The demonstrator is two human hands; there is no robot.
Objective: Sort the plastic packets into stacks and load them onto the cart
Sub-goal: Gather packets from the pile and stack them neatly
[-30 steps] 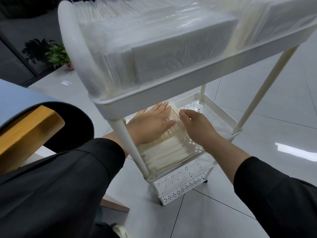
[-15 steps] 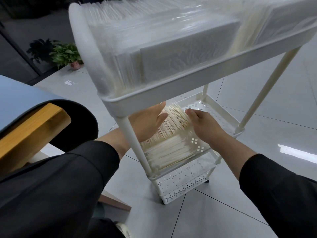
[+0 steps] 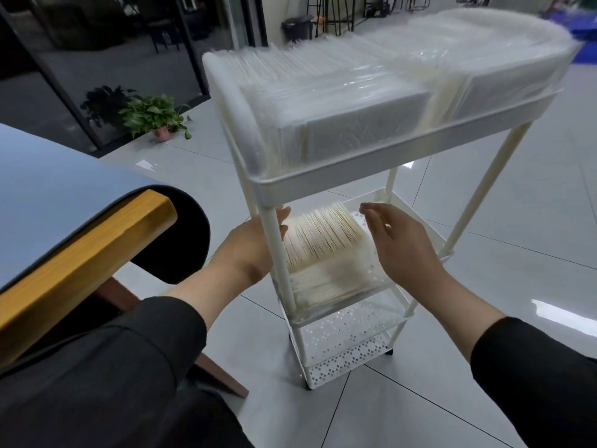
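White plastic three-tier cart is loaded on the top tray with dense upright rows of clear plastic packets, packed rim to rim. A shorter row of cream-edged packets is stood on the perforated middle tray, leaning back, with a flat layer of packets beneath it toward the near edge. Left hand is partly hidden behind the cart's front post; fingers extended flat against the left end of the row, nothing gripped. Right hand is held relaxed and spread just beside the right end; contact cannot be told, nothing pinched. Risks, as judged: the row is unsupported on its far side, where the tray is bare, so the packets may fan out or slide flat if side pressure is released unevenly. Slick film on slick film: the leaning row could be shed over the flat layer. The front post could be knocked by the left wrist, and the cart rolled on the glossy tiled floor.
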